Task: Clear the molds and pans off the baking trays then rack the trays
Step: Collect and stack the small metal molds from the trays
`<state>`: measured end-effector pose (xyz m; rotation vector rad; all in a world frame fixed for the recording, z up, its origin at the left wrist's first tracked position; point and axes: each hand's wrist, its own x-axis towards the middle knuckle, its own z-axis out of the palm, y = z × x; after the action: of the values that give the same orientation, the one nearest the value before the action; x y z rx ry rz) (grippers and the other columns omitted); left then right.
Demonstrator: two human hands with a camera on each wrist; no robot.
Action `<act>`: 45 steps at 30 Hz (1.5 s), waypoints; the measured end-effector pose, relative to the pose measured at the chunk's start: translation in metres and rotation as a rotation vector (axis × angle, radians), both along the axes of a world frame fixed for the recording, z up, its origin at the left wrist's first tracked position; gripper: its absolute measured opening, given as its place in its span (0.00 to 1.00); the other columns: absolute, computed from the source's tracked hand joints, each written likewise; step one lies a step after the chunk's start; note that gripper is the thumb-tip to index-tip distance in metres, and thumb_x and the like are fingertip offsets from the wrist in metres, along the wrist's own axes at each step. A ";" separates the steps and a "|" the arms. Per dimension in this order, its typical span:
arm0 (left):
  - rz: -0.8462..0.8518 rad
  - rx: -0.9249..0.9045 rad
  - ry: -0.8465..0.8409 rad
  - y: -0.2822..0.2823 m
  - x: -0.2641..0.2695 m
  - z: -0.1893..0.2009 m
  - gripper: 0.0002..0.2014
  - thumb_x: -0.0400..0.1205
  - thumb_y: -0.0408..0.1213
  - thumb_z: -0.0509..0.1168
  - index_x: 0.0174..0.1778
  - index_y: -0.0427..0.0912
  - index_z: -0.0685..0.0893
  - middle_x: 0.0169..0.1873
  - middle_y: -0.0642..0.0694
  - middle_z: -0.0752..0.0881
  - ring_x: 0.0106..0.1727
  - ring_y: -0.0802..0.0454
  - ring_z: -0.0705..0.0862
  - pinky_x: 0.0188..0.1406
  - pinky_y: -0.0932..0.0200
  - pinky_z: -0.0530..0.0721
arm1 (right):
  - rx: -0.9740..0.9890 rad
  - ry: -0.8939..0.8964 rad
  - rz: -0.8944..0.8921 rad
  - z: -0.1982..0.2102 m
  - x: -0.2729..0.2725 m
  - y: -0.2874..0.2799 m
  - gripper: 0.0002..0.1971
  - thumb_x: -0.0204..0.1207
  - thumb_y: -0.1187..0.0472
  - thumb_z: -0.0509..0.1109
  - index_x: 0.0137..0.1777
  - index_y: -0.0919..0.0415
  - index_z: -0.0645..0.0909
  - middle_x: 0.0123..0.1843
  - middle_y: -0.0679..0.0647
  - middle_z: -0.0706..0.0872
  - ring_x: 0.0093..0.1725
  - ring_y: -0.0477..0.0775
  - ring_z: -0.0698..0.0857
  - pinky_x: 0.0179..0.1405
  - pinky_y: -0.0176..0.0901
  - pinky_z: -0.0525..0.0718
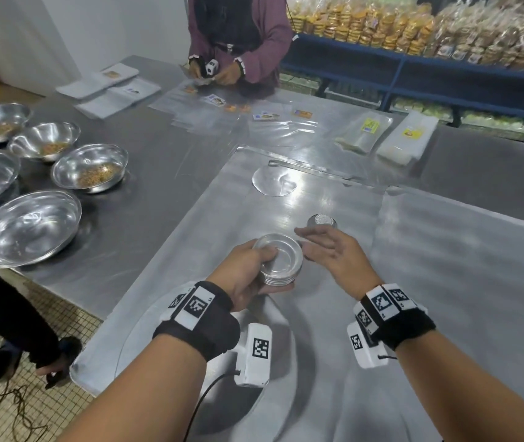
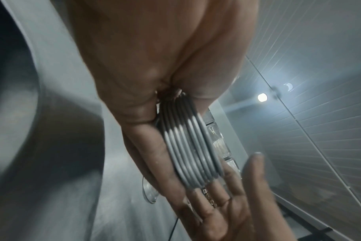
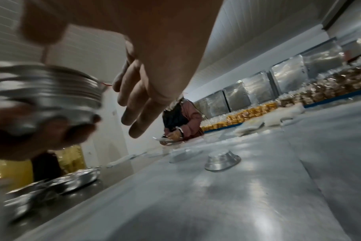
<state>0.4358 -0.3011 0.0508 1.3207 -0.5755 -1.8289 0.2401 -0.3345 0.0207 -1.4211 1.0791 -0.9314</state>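
My left hand (image 1: pixel 251 269) grips a stack of small round aluminium molds (image 1: pixel 281 261), thumb on the top rim and fingers under the bottom. The left wrist view shows the stack's ribbed edges (image 2: pixel 192 150) against my palm. My right hand (image 1: pixel 327 250) hovers just right of the stack with fingers spread and holds nothing. One small mold (image 1: pixel 321 221) lies upside down on the large baking tray (image 1: pixel 190 250) just beyond my right fingertips; it also shows in the right wrist view (image 3: pixel 223 160). A flat round disc (image 1: pixel 274 180) lies further back on the tray.
Several steel bowls (image 1: pixel 90 169), some with crumbs, stand on the table at left. Plastic bags and labels (image 1: pixel 362 132) cover the far table, where another person (image 1: pixel 238 36) works. A second tray (image 1: pixel 464 250) lies to the right. Someone's dark sleeve (image 1: pixel 8 320) is at lower left.
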 end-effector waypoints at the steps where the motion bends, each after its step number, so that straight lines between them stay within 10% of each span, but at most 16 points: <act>1: 0.014 0.004 -0.002 -0.004 0.002 -0.001 0.08 0.88 0.27 0.60 0.57 0.38 0.84 0.48 0.34 0.87 0.43 0.35 0.91 0.46 0.37 0.92 | -0.011 0.106 -0.058 -0.009 -0.002 -0.014 0.17 0.73 0.57 0.80 0.59 0.59 0.84 0.61 0.51 0.89 0.61 0.48 0.88 0.68 0.55 0.83; 5: 0.047 0.013 -0.009 -0.015 0.008 -0.005 0.07 0.88 0.26 0.60 0.55 0.36 0.84 0.50 0.35 0.82 0.41 0.35 0.89 0.42 0.37 0.92 | -0.108 0.760 -0.114 -0.050 -0.010 -0.072 0.24 0.73 0.51 0.78 0.67 0.58 0.80 0.64 0.57 0.85 0.64 0.56 0.84 0.69 0.50 0.80; 12: 0.073 0.049 -0.008 -0.024 0.015 -0.016 0.07 0.87 0.25 0.61 0.57 0.33 0.82 0.41 0.39 0.74 0.49 0.34 0.81 0.40 0.33 0.91 | -0.005 1.133 -0.262 -0.101 -0.014 -0.148 0.32 0.69 0.33 0.58 0.55 0.61 0.79 0.50 0.61 0.84 0.56 0.67 0.80 0.44 0.50 0.68; 16: 0.056 0.042 -0.002 -0.022 0.018 -0.018 0.10 0.86 0.24 0.61 0.62 0.30 0.81 0.48 0.35 0.76 0.46 0.33 0.85 0.40 0.34 0.91 | 0.040 1.209 -0.165 -0.101 -0.012 -0.154 0.29 0.68 0.39 0.70 0.58 0.61 0.76 0.55 0.63 0.83 0.60 0.67 0.79 0.48 0.52 0.73; 23: 0.027 0.021 -0.017 -0.018 0.023 -0.019 0.13 0.86 0.23 0.62 0.66 0.28 0.79 0.53 0.30 0.81 0.42 0.34 0.89 0.44 0.35 0.91 | -0.010 1.011 -0.233 -0.062 -0.005 -0.119 0.32 0.62 0.49 0.84 0.58 0.64 0.74 0.51 0.59 0.81 0.51 0.63 0.83 0.43 0.45 0.79; 34: -0.084 -0.024 -0.031 -0.003 0.010 -0.006 0.13 0.83 0.26 0.66 0.64 0.32 0.82 0.51 0.31 0.85 0.39 0.36 0.90 0.43 0.39 0.92 | -0.202 0.158 -0.317 0.048 0.007 0.017 0.33 0.57 0.61 0.89 0.62 0.49 0.79 0.58 0.49 0.82 0.51 0.50 0.89 0.52 0.39 0.88; 40: -0.273 -0.070 0.078 0.016 -0.018 0.012 0.16 0.83 0.44 0.69 0.61 0.36 0.87 0.47 0.38 0.89 0.40 0.41 0.89 0.46 0.46 0.90 | -0.301 0.105 -0.377 0.056 0.007 0.090 0.32 0.61 0.68 0.87 0.64 0.61 0.76 0.60 0.56 0.83 0.57 0.52 0.90 0.61 0.48 0.87; 45: -0.406 -0.093 0.053 0.038 -0.048 0.020 0.16 0.83 0.37 0.69 0.65 0.36 0.84 0.50 0.35 0.91 0.48 0.39 0.90 0.52 0.42 0.91 | -0.298 0.142 -0.426 0.050 -0.009 0.133 0.34 0.61 0.66 0.87 0.65 0.62 0.75 0.65 0.50 0.86 0.63 0.50 0.88 0.63 0.53 0.86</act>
<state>0.3881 -0.2631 0.0705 1.1486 -0.9419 -2.1238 0.2311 -0.2010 0.0704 -1.5447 1.4297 -1.3552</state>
